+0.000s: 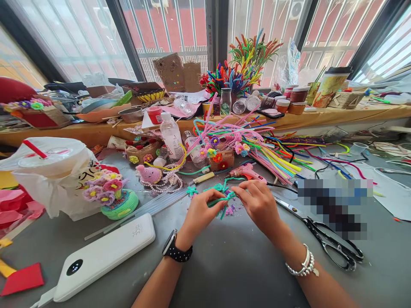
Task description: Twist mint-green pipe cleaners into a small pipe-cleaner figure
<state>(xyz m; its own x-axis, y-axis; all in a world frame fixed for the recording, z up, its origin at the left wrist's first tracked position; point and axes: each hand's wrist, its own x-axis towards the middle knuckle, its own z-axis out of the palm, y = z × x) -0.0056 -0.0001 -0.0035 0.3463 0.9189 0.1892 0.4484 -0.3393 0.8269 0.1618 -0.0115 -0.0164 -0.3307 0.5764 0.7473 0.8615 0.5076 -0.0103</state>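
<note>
My left hand (pixel 203 214) pinches a bundle of green pipe cleaners (pixel 229 195) in front of me, above the grey table. From the other side my right hand (pixel 259 201) closes its fingertips on the same green pipe cleaners, where they bend and cross. Some green ends stick out below and behind the fingers. Beneath lie small purple trimmings (pixel 230 210). A pink hot glue gun (pixel 248 171) rests just behind my right hand. Large black-handled scissors (pixel 334 244) lie open to its right. Clear glue sticks (pixel 128 214) stretch out left of my left hand.
A white power bank (pixel 105 259) lies front left, beside a pot of crocheted flowers (pixel 107 192). Bagged drink cup (pixel 58 167) stands behind it. Loose coloured pipe cleaners (pixel 276 158) spread across the back. Bottles, jars and a tumbler (pixel 330 87) crowd the window ledge.
</note>
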